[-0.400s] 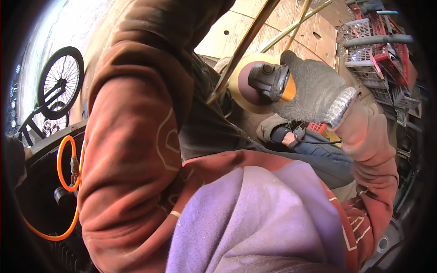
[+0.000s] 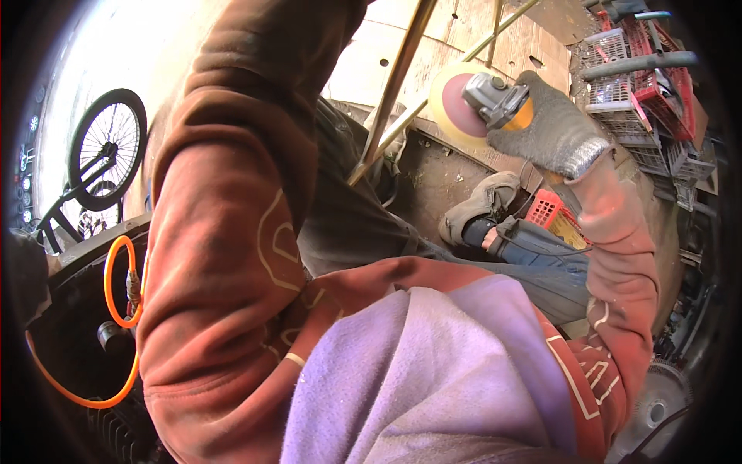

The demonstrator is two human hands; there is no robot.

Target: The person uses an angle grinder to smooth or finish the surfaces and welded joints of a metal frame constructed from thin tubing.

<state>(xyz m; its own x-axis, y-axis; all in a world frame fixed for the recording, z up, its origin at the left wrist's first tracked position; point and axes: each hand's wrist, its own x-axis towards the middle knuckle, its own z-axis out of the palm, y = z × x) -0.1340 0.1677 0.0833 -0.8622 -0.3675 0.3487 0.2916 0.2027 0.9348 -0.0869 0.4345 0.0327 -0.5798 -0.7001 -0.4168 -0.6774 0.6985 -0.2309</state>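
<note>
Grey and orange, the grinder [image 2: 497, 99] is at the far side, somewhat right of the middle. The right hand [image 2: 553, 127], in a grey glove, is closed around its body. The left hand lies outside the view, so I cannot tell its state. As I judge, the step in hand is to keep the grinder raised beside the bars [image 2: 400, 69]; the next move calls for a firm grip and a free cable [image 2: 568, 252]. The disc [image 2: 460, 116] has a pale yellow rim and a pink middle; whether it turns, I cannot tell. One thin bar passes behind it, but contact is not clear. Farther out, cardboard [image 2: 553, 77] lies beyond the grinder, a red basket [image 2: 543, 209] is nearer, and crates [image 2: 607, 50] stand far right. At left are a bicycle wheel [image 2: 108, 148] and, nearer, an orange hose [image 2: 110, 271].
</note>
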